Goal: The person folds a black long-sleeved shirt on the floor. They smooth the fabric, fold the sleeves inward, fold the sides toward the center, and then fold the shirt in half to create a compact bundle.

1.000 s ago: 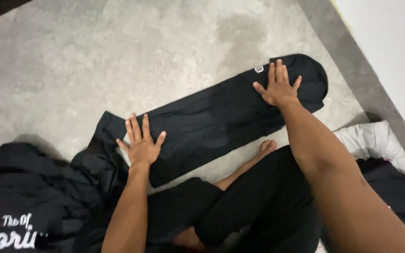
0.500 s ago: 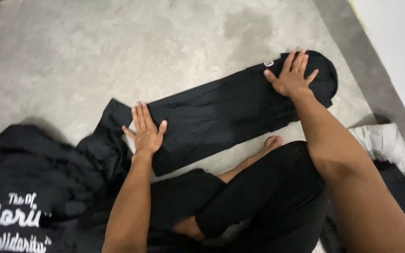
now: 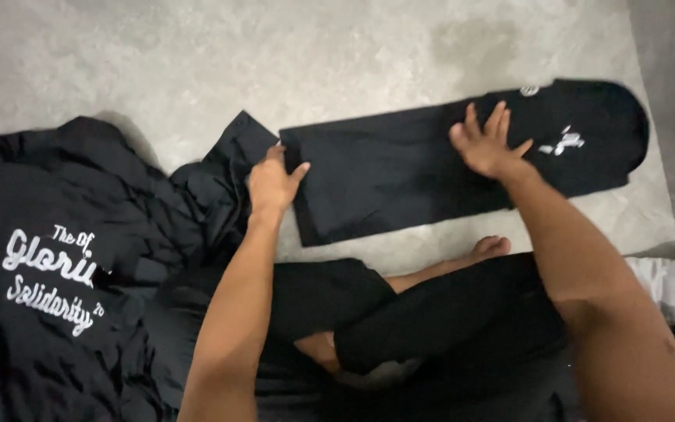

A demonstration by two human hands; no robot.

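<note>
Head view: the left hand, flat a moment ago, now pinches the near end of the folded black garment on the grey floor; the right hand, fingers spread, has slid inward to mid-strip.

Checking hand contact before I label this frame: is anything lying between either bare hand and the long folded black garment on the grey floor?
Nothing visible does. The left hand grips the long folded black garment at its near-left edge, and the right hand lies flat on its middle. The crumpled black clothing pile sits beside it, to the left.
</note>
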